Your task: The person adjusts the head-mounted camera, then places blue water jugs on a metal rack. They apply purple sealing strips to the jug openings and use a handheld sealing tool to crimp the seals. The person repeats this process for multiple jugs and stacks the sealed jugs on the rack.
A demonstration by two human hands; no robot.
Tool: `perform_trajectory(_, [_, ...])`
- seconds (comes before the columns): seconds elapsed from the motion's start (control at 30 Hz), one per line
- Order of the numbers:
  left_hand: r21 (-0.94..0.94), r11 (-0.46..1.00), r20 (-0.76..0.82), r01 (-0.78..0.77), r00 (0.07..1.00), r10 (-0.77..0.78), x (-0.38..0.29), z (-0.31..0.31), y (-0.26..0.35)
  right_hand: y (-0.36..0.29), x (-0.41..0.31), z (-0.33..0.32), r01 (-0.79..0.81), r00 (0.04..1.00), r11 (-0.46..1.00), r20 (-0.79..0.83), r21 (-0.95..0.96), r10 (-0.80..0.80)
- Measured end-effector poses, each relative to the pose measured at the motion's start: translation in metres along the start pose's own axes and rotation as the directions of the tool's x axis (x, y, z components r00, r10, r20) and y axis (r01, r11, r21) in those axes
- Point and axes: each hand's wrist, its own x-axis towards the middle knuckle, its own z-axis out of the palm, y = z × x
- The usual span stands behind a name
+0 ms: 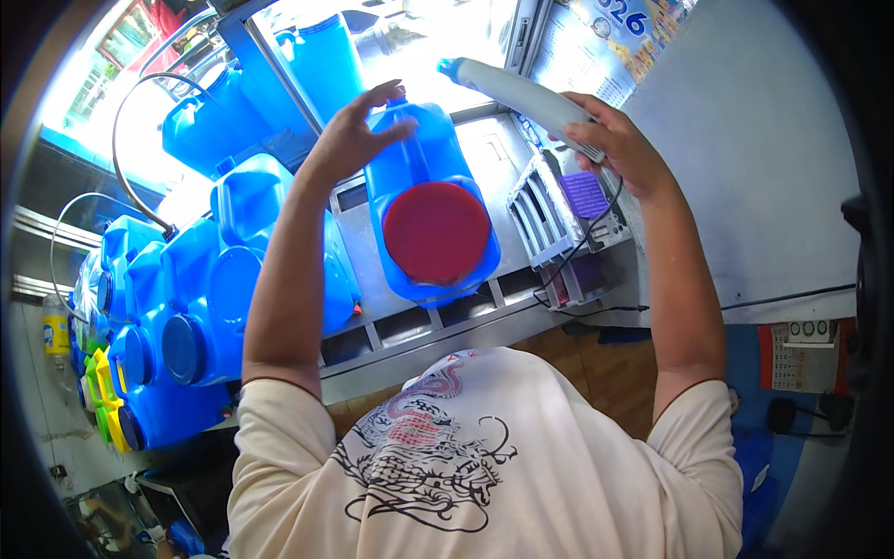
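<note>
Before me on a metal counter (pixel 377 258) stands a blue plastic water container (pixel 447 161) with a large dark red lid (pixel 436 233) on its front and a small red cap (pixel 399 92) at its top. My left hand (pixel 360 133) is at the container's top beside the small cap, fingers apart and slightly blurred; whether it touches the container is unclear. In my right hand (pixel 607 140) is a white handheld heat gun or dryer (pixel 527 94) with a blue tip, raised to the right of the container. The tip points up and left, and a dark cord hangs from its handle end.
Several blue containers (pixel 185 307) crowd the left side, with more (pixel 321 66) behind a metal frame. Thin hoses (pixel 115 133) loop at the upper left. At the right, a white rack (pixel 541 209) stands by the wall, and the black cord (pixel 601 220) trails past it.
</note>
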Motion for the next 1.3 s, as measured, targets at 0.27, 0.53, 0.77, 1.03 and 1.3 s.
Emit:
perform_trajectory(0.27, [0.472,0.88,0.558,-0.052,0.791,-0.253,-0.055,0.011,0.135,0.047,-0.103,-0.031,-0.17,0.985,0.966,0.005,0.195,0.172])
perform_trajectory(0.53, [0.647,0.762,0.565,0.013,0.664,-0.491,-0.048,0.019,0.161,0.066,-0.155,-0.036,-0.197,0.98,0.949,0.065,0.246,0.186])
perform_trajectory(0.77, [0.638,0.768,0.524,0.052,0.701,-0.483,-0.052,0.021,0.159,0.071,-0.17,-0.036,-0.178,0.982,0.955,0.107,0.237,0.156])
perform_trajectory(1.03, [0.619,0.782,0.52,0.075,0.706,-0.48,-0.054,0.021,0.155,0.065,-0.174,-0.034,-0.167,0.974,0.973,0.177,0.159,0.139])
perform_trajectory(1.3, [0.582,0.81,0.518,0.071,0.735,-0.437,-0.055,0.023,0.144,0.069,-0.165,-0.033,-0.137,0.968,0.972,0.235,0.192,0.09])
